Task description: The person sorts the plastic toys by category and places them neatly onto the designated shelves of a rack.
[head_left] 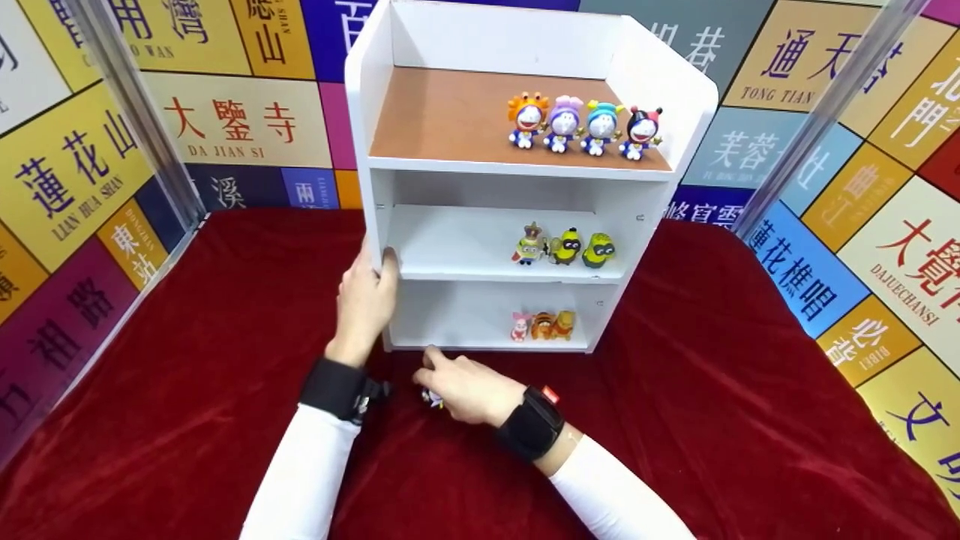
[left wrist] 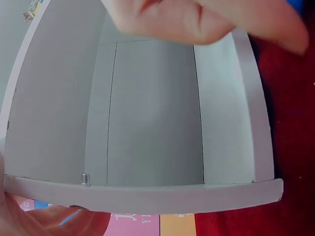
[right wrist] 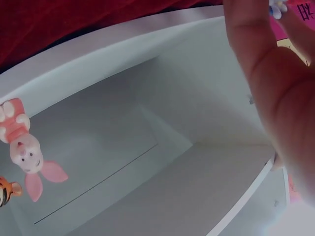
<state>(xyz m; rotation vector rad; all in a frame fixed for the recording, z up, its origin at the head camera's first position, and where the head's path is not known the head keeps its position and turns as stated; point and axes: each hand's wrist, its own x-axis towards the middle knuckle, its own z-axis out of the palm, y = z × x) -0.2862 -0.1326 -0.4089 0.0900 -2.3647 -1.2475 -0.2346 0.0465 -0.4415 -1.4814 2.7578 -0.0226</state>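
Note:
A white three-tier shelf stands on red cloth. My left hand grips the edge of its left side panel, fingers outside and thumb inside; in the left wrist view part of that hand shows beyond the panel. Just before the bottom tier, low over the cloth, my right hand holds a small white and blue figurine, mostly hidden under the fingers. A bit of the figurine shows past the fingers in the right wrist view. Nearest on the bottom tier is a pink piglet figurine.
Beside the piglet stand a tiger figurine and a yellow bear figurine. Three yellow figurines stand on the middle tier. Several blue and white figurines in headgear line the top tier's right. Printed panels surround the red cloth.

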